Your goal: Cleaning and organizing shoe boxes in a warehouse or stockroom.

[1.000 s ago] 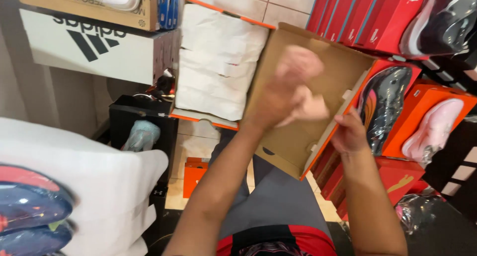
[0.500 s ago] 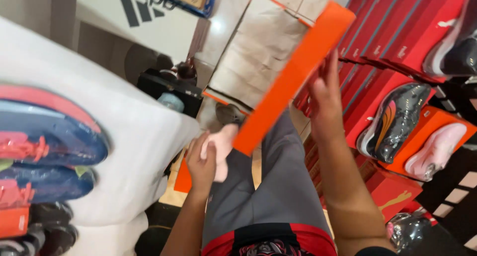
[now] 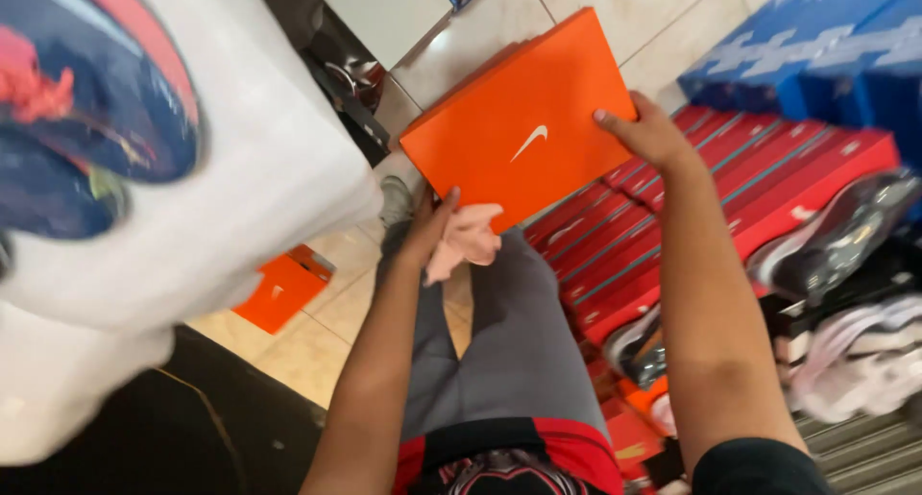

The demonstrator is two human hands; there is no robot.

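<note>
An orange shoe box [image 3: 509,120] with its lid shut is held flat in front of me, lid up. My right hand [image 3: 645,130] grips its right edge. My left hand [image 3: 437,228] supports the box's near lower corner from below and also clutches a pale pink cloth [image 3: 471,241] that hangs beneath the box. My grey-trousered legs [image 3: 509,341] are under the box.
A big white sack with dark blue and red shoes [image 3: 96,101] bulges at the left. Rows of red shoe boxes [image 3: 691,207] and blue boxes [image 3: 826,53] are stacked at the right, with loose shoes [image 3: 836,236]. A small orange box lid [image 3: 283,286] lies on the tiled floor.
The box was open a second ago with my hand inside; now its lid is shut and the box has been turned flat, lid facing up, and my view has tilted down.
</note>
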